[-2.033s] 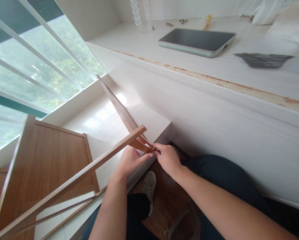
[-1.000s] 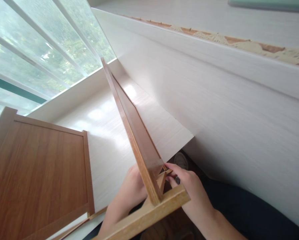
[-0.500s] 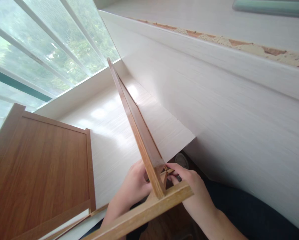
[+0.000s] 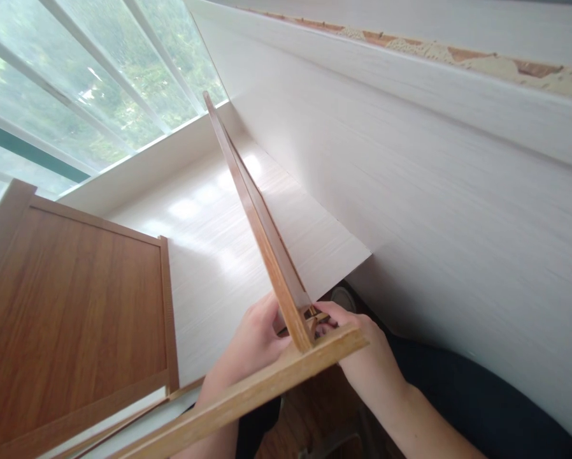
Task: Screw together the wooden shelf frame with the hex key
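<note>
A wooden frame [image 4: 255, 220] stands on edge in front of me, its long rail running from the window down to my lap. A lighter crossbar [image 4: 248, 392] joins it at the near end and slants to the lower left. My left hand [image 4: 260, 331] is closed against the left side of the rail near this joint, its fingertips hidden behind the wood. On the other side, my right hand [image 4: 357, 335] is closed at the inner corner, thumb and fingers around a small wooden piece [image 4: 320, 317]. Whether anything else is in those fingers is hidden.
A brown wooden panel [image 4: 90, 319] with a raised border lies to the left on a pale, glossy surface [image 4: 209, 248]. A white wall [image 4: 386, 172] with a broken top edge rises on the right. Barred window [image 4: 99, 76] at the back left. A shoe [image 4: 342, 298] shows below.
The view has shifted slightly, so the frame, panel and hands sit a little higher in the picture. Both hands stay at the same joint, with the right fingers slightly repositioned.
</note>
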